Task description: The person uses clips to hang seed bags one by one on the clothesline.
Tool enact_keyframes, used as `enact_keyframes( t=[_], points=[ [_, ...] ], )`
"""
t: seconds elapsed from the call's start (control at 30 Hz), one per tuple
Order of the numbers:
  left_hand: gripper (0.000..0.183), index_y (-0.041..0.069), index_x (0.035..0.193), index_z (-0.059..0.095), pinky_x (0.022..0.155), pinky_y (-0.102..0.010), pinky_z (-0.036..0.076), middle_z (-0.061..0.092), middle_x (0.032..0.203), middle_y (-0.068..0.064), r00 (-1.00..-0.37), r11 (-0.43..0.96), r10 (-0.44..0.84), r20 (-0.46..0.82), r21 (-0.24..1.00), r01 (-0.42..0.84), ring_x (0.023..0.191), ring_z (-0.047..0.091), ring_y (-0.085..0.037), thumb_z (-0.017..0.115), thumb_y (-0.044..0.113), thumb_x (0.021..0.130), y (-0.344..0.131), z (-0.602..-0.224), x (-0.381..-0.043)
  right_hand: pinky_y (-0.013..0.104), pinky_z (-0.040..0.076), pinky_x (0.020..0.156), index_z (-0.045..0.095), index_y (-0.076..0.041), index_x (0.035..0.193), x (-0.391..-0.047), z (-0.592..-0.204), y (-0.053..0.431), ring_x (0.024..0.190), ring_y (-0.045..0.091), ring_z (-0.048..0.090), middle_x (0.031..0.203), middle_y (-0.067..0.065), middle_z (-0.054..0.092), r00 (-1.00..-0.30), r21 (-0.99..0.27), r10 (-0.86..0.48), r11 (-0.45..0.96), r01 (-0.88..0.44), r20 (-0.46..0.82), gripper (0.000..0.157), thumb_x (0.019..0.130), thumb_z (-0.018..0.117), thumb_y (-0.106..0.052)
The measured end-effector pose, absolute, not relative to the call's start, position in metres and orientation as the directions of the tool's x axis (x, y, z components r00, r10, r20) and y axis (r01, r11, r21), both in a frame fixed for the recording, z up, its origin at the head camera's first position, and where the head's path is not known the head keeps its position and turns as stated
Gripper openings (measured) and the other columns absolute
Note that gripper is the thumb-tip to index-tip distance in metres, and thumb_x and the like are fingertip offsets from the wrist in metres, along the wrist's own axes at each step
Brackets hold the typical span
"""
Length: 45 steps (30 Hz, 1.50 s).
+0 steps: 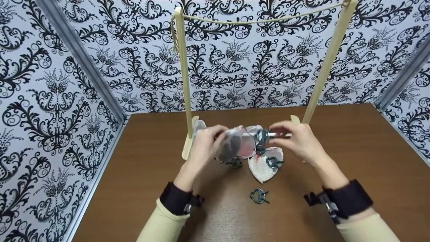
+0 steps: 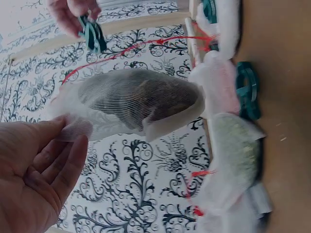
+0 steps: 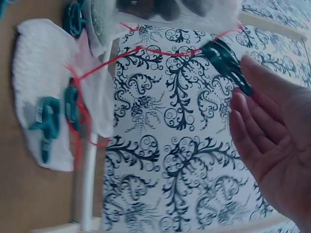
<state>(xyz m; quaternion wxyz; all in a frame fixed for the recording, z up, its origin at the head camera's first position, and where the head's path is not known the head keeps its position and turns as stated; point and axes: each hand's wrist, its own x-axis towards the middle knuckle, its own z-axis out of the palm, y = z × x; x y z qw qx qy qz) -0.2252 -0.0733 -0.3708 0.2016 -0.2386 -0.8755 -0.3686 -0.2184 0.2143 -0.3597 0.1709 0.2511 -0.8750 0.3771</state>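
Note:
My left hand (image 1: 205,144) pinches the edge of a white mesh bag (image 2: 141,99) with dark contents. It is held up off the table, and a red string (image 2: 141,44) runs from its end. My right hand (image 3: 279,126) holds a dark green spring clip (image 3: 226,65) between thumb and fingertips. In the right wrist view the clip overlaps the red string. Below the hands, more mesh bags lie bunched together, one with green flecks (image 2: 238,150). A white bag (image 1: 263,169) on the table has a green clip (image 1: 273,162) on top of it.
Another green clip (image 1: 258,195) lies nearer on the brown table (image 1: 161,134). Behind the hands stands a wooden frame with a left post (image 1: 184,74), a right post (image 1: 327,64) and a rope (image 1: 255,22) strung across the top. Patterned walls (image 1: 242,67) enclose the back and sides.

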Motion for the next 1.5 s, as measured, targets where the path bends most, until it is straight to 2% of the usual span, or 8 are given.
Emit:
enact_keyframes(
  t=[0.2, 0.47, 0.63, 0.83, 0.97, 1.13, 1.3, 1.5],
  points=[
    [0.015, 0.006, 0.106, 0.074, 0.049, -0.019, 0.051, 0.077, 0.087, -0.01, -0.87, 0.584, 0.195, 0.454, 0.659, 0.475, 0.062, 0.069, -0.02, 0.066, 0.012, 0.095, -0.08, -0.335, -0.242, 0.006, 0.05, 0.066, 0.072, 0.002, 0.103, -0.237, -0.325, 0.198, 0.071, 0.017, 0.068, 0.088, 0.013, 0.075, -0.703, -0.461, -0.273, 0.592, -0.661, 0.657, 0.037, 0.07, 0.086, -0.005],
    [0.016, 0.01, 0.105, 0.076, 0.047, -0.017, 0.043, 0.077, 0.084, -0.006, -0.877, 0.602, 0.061, 0.477, 0.683, 0.414, 0.058, 0.06, -0.012, 0.067, 0.019, 0.095, -0.09, -0.299, -0.265, 0.01, 0.051, 0.071, 0.072, 0.003, 0.1, -0.255, -0.281, 0.17, 0.075, 0.024, 0.07, 0.09, 0.017, 0.075, -0.588, -0.326, -0.254, 0.635, -0.7, 0.768, 0.027, 0.078, 0.081, -0.009],
    [0.018, 0.01, 0.108, 0.075, 0.053, -0.019, 0.05, 0.076, 0.085, -0.005, -0.883, 0.597, -0.017, 0.469, 0.713, 0.367, 0.064, 0.065, -0.012, 0.066, 0.021, 0.096, -0.09, -0.273, -0.279, 0.004, 0.046, 0.073, 0.072, 0.004, 0.097, -0.262, -0.249, 0.152, 0.078, 0.025, 0.071, 0.092, 0.019, 0.075, -0.56, -0.307, -0.236, 0.639, -0.705, 0.794, 0.018, 0.085, 0.074, -0.009],
    [0.021, 0.006, 0.112, 0.073, 0.062, -0.019, 0.057, 0.077, 0.093, -0.01, -0.873, 0.587, -0.067, 0.484, 0.726, 0.358, 0.073, 0.072, -0.017, 0.062, 0.018, 0.098, -0.087, -0.238, -0.295, 0.015, 0.053, 0.073, 0.073, 0.004, 0.093, -0.268, -0.213, 0.131, 0.077, 0.026, 0.072, 0.088, 0.019, 0.075, -0.471, -0.219, -0.218, 0.672, -0.708, 0.855, 0.02, 0.089, 0.071, -0.015],
    [0.021, 0.007, 0.113, 0.073, 0.062, -0.016, 0.056, 0.077, 0.097, -0.01, -0.859, 0.617, -0.089, 0.504, 0.705, 0.35, 0.075, 0.073, -0.015, 0.062, 0.018, 0.099, -0.086, -0.221, -0.302, 0.024, 0.054, 0.076, 0.073, 0.004, 0.092, -0.271, -0.196, 0.12, 0.078, 0.029, 0.07, 0.087, 0.02, 0.075, -0.464, -0.213, -0.179, 0.709, -0.672, 0.868, 0.026, 0.09, 0.069, -0.021],
    [0.021, 0.008, 0.113, 0.073, 0.065, -0.016, 0.056, 0.078, 0.1, -0.009, -0.821, 0.692, -0.095, 0.563, 0.631, 0.352, 0.077, 0.074, -0.015, 0.062, 0.018, 0.099, -0.085, -0.207, -0.306, 0.029, 0.048, 0.083, 0.073, 0.005, 0.092, -0.275, -0.176, 0.111, 0.082, 0.031, 0.063, 0.089, 0.021, 0.075, -0.464, -0.234, -0.121, 0.737, -0.634, 0.878, 0.032, 0.092, 0.066, -0.026],
    [0.022, 0.009, 0.116, 0.073, 0.072, -0.016, 0.058, 0.077, 0.108, -0.009, -0.801, 0.716, -0.12, 0.587, 0.61, 0.34, 0.084, 0.075, -0.015, 0.062, 0.018, 0.098, -0.086, -0.198, -0.311, 0.031, 0.043, 0.082, 0.074, 0.002, 0.096, -0.278, -0.158, 0.104, 0.085, 0.028, 0.057, 0.093, 0.019, 0.076, -0.51, -0.266, -0.089, 0.769, -0.581, 0.856, 0.024, 0.092, 0.067, -0.021],
    [0.023, 0.014, 0.118, 0.072, 0.077, -0.016, 0.058, 0.077, 0.111, -0.007, -0.807, 0.733, -0.137, 0.575, 0.606, 0.308, 0.087, 0.075, -0.014, 0.062, 0.02, 0.098, -0.088, -0.19, -0.314, 0.035, 0.047, 0.086, 0.075, 0.0, 0.099, -0.285, -0.147, 0.101, 0.093, 0.029, 0.06, 0.099, 0.017, 0.077, -0.557, -0.229, -0.137, 0.812, -0.537, 0.819, 0.022, 0.093, 0.067, -0.019]
  ],
)
